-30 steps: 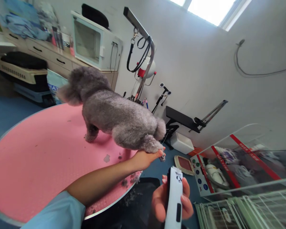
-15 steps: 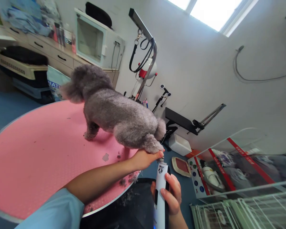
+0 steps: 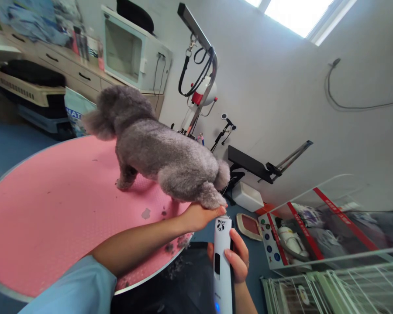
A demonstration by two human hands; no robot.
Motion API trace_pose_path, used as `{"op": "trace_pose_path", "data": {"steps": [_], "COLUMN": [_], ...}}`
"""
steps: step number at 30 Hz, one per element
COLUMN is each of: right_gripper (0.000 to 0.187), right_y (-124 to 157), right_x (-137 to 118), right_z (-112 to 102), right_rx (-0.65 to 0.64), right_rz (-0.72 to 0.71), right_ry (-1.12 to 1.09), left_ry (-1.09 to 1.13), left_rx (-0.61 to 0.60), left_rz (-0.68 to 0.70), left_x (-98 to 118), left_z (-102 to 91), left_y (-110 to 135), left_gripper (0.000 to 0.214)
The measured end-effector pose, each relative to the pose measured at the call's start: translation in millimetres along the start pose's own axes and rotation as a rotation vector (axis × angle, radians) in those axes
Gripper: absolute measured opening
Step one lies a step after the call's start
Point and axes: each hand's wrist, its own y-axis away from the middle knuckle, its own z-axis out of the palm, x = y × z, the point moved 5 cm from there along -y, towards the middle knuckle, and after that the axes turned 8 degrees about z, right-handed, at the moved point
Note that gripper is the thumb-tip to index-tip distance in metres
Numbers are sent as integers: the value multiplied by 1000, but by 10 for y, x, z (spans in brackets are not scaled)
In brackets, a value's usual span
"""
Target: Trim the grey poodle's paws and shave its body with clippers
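Observation:
A grey curly-coated dog [image 3: 170, 152] stands on a round pink grooming table [image 3: 52, 226], facing left with its rump toward me. My left hand [image 3: 201, 217] is closed around the lower part of its raised hind leg, near the table's right edge. In my right hand [image 3: 239, 257] is a white hair clipper [image 3: 222, 266], held upright with a blue light lit near its base. The clipper's head is right by the paw, just under my left fingers. The paw itself is mostly hidden, so contact cannot be made out.
Grey hair tufts [image 3: 177, 246] lie along the table's near edge. Behind the dog rises a metal grooming arm [image 3: 199, 30] with a black loop hanging from it. Wire crates [image 3: 347, 288] and a clear-sided bin [image 3: 291, 222] stand at right.
The clipper has turned slightly so more of its front shows, and its head sits a little higher and further right. My left hand keeps its hold on the hind leg.

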Motion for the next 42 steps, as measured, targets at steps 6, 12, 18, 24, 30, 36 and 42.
{"op": "trace_pose_path", "data": {"steps": [6,12,18,24,30,36,42], "right_gripper": [45,53,38,41,44,47,42], "right_y": [-18,-34,-22,33,89,68,33], "right_x": [-60,-54,-151,-165,-62,-22,-150], "right_z": [0,91,22,-33,41,138,75], "right_rx": [102,25,-32,72,164,253,223], "right_rz": [57,128,350,542,598,719,450], "right_ry": [-54,-118,-373,-435,-528,-590,-313], "left_ry": [7,13,-13,-34,-32,-16,-45], "left_rx": [-19,-56,-69,-61,-50,9,19], "left_rz": [-9,-47,-31,10,6,27,41], "left_x": [9,32,94,77,47,16,29], "left_z": [-1,3,-10,-11,-22,-36,-35], "left_y": [7,30,43,33,15,2,19], "left_gripper": [30,33,39,41,40,38,42]}}
